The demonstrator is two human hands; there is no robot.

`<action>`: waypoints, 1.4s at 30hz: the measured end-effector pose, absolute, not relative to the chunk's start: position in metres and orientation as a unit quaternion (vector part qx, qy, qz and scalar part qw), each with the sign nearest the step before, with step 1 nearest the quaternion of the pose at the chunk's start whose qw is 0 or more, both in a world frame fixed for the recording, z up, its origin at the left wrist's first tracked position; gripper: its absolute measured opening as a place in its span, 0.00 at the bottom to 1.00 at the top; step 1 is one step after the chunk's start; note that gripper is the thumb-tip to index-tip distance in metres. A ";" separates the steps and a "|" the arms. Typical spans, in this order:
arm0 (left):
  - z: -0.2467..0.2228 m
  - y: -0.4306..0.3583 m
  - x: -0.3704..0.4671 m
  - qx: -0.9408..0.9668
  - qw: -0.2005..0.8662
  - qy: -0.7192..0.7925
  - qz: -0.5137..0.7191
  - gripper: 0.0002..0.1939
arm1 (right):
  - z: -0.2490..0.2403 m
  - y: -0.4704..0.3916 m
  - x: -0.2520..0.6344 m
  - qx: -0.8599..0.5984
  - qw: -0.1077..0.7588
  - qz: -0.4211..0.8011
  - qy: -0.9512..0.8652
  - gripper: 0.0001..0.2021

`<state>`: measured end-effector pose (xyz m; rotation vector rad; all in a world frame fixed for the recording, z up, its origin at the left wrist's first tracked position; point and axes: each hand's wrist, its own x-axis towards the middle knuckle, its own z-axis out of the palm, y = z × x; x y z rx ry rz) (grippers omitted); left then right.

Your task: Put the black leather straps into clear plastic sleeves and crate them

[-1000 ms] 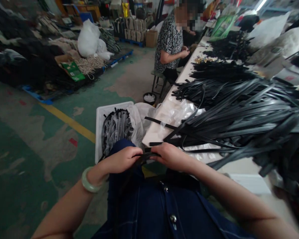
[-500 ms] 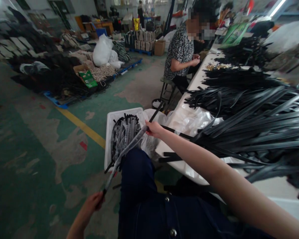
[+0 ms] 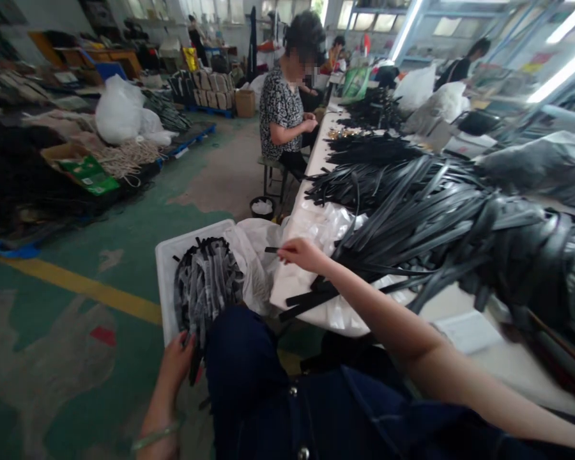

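My left hand [image 3: 178, 358] is at the near edge of a white bin [image 3: 161, 281], closed by the lower ends of the wrapped straps [image 3: 206, 275] lying in it; what its fingers hold is too small to make out. Over the corner of the white table [image 3: 287, 287], my right hand [image 3: 299, 254] pinches a short black strip [image 3: 271, 250] that points left. A large heap of long black straps [image 3: 402, 217] spreads over the table to the right, with clear plastic sleeves [image 3: 328, 223] beside it.
A person [image 3: 282, 102] sits on a stool along the table's left side. A small black bucket [image 3: 262, 207] stands on the floor. Plastic sheeting [image 3: 256, 262] hangs between bin and table. Loaded pallets [image 3: 184, 150] stand at the left.
The wrapped strap stretched between my hands is no longer there. My left hand has moved up to the bin; my right hand is now by the table corner with a short strip. The view has turned right.
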<state>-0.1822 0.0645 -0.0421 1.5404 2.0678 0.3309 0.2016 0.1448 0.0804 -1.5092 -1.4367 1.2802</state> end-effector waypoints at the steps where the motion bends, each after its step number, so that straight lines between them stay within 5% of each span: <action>1: -0.031 0.077 -0.170 0.588 0.279 0.746 0.140 0.25 | 0.075 0.113 0.229 -0.584 0.334 0.469 -0.572 0.07; 4: 0.017 0.102 -0.110 0.673 0.338 0.627 0.202 0.26 | 0.056 0.016 0.298 -0.635 0.303 0.256 -0.663 0.07; 9: 0.078 0.138 0.034 0.847 0.261 0.441 0.141 0.18 | 0.038 -0.086 0.340 -0.676 0.244 0.184 -0.670 0.11; 16: 0.055 0.180 0.152 0.847 0.207 0.489 0.008 0.17 | 0.031 -0.109 0.313 -0.599 0.105 0.118 -0.785 0.18; 23: 0.068 0.164 0.134 0.821 0.203 0.530 0.064 0.10 | 0.009 -0.093 0.321 -0.582 0.109 0.080 -0.802 0.05; 28: 0.097 0.131 0.086 0.692 0.261 0.557 0.378 0.19 | 0.025 -0.088 0.337 -0.580 0.132 0.120 -0.795 0.06; 31: 0.105 0.108 0.058 0.564 0.376 0.548 0.489 0.16 | 0.032 -0.084 0.345 -0.575 0.111 0.135 -0.799 0.06; 34: 0.109 0.090 0.033 0.473 0.516 0.513 0.496 0.11 | 0.032 -0.079 0.350 -0.548 0.094 0.164 -0.815 0.05; 39: 0.121 0.060 -0.001 0.445 0.610 0.540 0.372 0.30 | 0.036 -0.077 0.349 -0.534 0.135 0.199 -0.811 0.17; 42: 0.128 0.048 -0.011 0.464 0.594 0.543 0.372 0.29 | 0.051 -0.079 0.342 -0.543 0.169 0.193 -0.800 0.20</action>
